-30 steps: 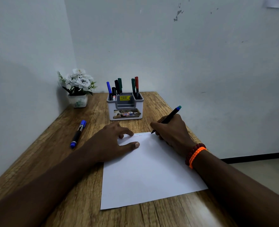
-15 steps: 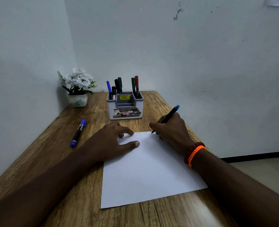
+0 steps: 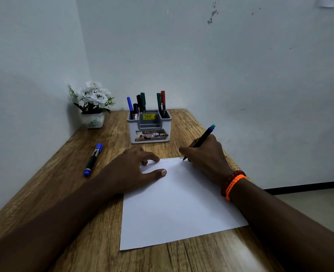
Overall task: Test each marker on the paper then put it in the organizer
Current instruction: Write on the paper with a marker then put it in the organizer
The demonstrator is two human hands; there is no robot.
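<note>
A white sheet of paper (image 3: 177, 201) lies on the wooden table, with faint coloured scribbles along its far edge. My right hand (image 3: 205, 156) grips a black marker (image 3: 202, 139) with a teal end, its tip touching the paper's far right corner. My left hand (image 3: 134, 167) rests flat on the paper's far left corner, fingers spread. A grey and white organizer (image 3: 150, 132) stands behind the paper and holds several markers upright. A blue-capped marker (image 3: 93, 160) lies on the table to the left.
A small white pot of white flowers (image 3: 92, 107) sits in the far left corner against the wall. The wooden table (image 3: 64, 193) meets walls at its left and far sides; its right edge drops to the floor.
My right hand and its marker have shifted slightly along the paper's far edge. My left hand has stayed in place.
</note>
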